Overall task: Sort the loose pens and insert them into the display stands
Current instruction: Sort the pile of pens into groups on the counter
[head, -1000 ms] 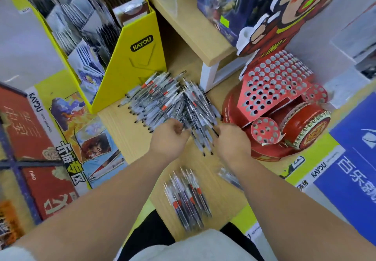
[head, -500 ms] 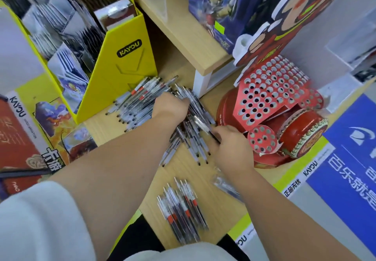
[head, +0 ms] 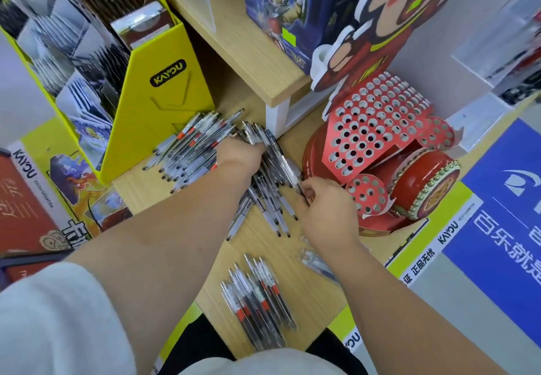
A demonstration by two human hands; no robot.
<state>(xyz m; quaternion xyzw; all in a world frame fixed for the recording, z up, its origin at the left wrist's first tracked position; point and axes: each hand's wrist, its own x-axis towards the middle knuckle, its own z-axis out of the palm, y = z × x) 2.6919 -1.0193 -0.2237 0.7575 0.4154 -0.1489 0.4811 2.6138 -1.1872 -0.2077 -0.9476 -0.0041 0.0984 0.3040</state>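
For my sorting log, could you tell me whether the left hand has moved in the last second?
Yes. The left hand has reached forward, from the near edge of the pen pile toward the white shelf leg.

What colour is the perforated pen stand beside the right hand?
Red, with white-rimmed holes. The pen stand sits beside the right hand, which pinches a pen; head view.

Loose pen pile [head: 199, 146] is clogging mid worktop [head: 310, 298] btwn yellow box [head: 164, 117] & red display stand [head: 374, 128]; wooden shelf [head: 248, 61] is overhanging behind. Bare strip is lying open right of small pen bundle [head: 257, 301].
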